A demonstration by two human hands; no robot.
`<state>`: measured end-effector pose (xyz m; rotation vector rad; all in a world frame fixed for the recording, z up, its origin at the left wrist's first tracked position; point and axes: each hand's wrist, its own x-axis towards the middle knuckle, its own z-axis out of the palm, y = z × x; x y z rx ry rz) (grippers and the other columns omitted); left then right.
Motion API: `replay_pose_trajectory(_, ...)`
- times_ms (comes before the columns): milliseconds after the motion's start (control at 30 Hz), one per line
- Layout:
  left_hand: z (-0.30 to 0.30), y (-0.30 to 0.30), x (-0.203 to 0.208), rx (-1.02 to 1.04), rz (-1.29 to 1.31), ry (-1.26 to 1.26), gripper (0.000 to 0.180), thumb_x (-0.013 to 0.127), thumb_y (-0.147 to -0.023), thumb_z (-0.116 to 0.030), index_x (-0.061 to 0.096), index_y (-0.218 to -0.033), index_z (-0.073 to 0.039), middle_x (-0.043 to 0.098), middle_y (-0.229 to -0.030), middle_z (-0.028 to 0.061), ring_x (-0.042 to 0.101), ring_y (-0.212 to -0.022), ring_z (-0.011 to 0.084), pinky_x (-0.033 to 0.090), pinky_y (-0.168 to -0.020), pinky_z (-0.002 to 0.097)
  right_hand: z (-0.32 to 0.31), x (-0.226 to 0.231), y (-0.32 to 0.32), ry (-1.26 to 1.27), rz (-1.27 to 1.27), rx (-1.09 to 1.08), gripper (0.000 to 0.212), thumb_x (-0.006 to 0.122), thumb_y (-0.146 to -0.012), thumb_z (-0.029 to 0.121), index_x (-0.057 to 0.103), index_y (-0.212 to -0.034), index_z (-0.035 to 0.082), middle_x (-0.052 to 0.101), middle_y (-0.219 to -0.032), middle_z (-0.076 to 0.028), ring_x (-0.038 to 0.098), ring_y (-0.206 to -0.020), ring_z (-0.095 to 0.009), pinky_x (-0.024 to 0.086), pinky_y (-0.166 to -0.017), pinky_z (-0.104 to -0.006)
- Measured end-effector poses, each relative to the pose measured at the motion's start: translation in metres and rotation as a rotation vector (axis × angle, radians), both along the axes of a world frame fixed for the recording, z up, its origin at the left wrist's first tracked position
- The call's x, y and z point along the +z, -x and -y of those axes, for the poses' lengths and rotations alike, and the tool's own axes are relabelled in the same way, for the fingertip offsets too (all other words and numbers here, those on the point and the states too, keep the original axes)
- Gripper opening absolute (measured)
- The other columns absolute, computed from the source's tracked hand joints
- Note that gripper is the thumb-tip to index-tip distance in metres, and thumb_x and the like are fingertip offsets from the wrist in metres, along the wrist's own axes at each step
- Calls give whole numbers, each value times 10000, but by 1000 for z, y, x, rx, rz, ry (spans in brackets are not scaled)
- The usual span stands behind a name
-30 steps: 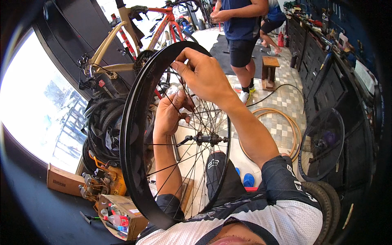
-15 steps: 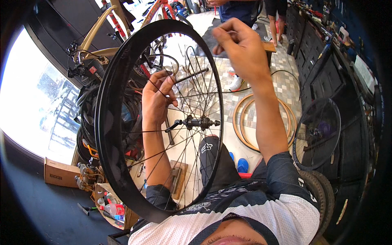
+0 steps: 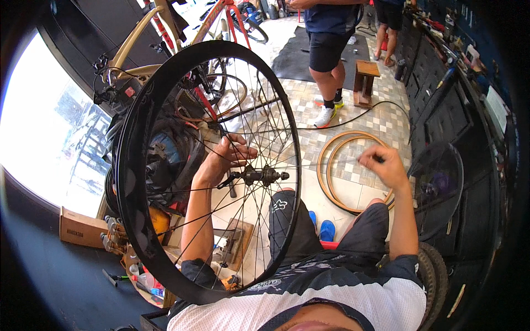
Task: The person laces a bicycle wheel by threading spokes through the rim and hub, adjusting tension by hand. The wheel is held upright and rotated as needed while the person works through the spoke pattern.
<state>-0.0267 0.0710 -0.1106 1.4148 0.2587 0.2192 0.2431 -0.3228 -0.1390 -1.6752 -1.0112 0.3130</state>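
A black bicycle wheel (image 3: 131,176) stands tilted in front of me at the left, leaning near my chest. Thin dark spokes run between its deep rim and the black hub (image 3: 261,175). My left hand (image 3: 227,157) reaches among the spokes just above the hub, thumb raised and fingers loosely stretched apart. Right of the wheel, my right hand (image 3: 387,165) is closed in a pinch, its fingertips slightly blurred. A faint thin line, apparently a spoke (image 3: 326,164), stretches from near the hub to those fingertips.
Two tan-edged tyres (image 3: 331,187) lie on the floor. Another wheel (image 3: 461,187) leans against the dark cabinets at the right. Ahead are a wooden stool (image 3: 367,69) and a person's legs (image 3: 326,60). Bike frames (image 3: 130,52) stand at the far left, near a cardboard box (image 3: 83,227).
My right hand has come down from above the wheel to its right side. My left hand has lowered toward the hub and its pinch has loosened. The wheel has shifted slightly left and down.
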Motion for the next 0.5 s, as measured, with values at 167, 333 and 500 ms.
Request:
replay_pose_trajectory(167,-9,3,7,-78,-158,-60,884,320,-938,-902,530,-1329,-138,725,-1268,186,734,-1125,298,530,-887,396,4,-15,22,139,-37,87,146,824,-934,183,814,-983,46,770,-885,-50,662,-781,-98,504,-706,-260)
replay_pose_trajectory(333,-16,0,-8,-97,-177,-54,951,333,-846,-946,538,-1291,-132,719,-1286,137,740,-1131,307,560,-867,357,-15,-30,21,22,-118,50,175,808,-955,196,806,-1006,29,773,-885,-47,667,-790,-85,516,-707,-260)
replay_pose_trajectory(500,-18,7,-28,-149,-52,-35,959,396,-869,-924,597,-1289,-86,696,-1318,213,736,-1124,323,583,-925,378,-31,-31,24,-11,-39,63,165,809,-954,185,802,-1000,27,769,-871,-31,644,-745,-82,490,-651,-269)
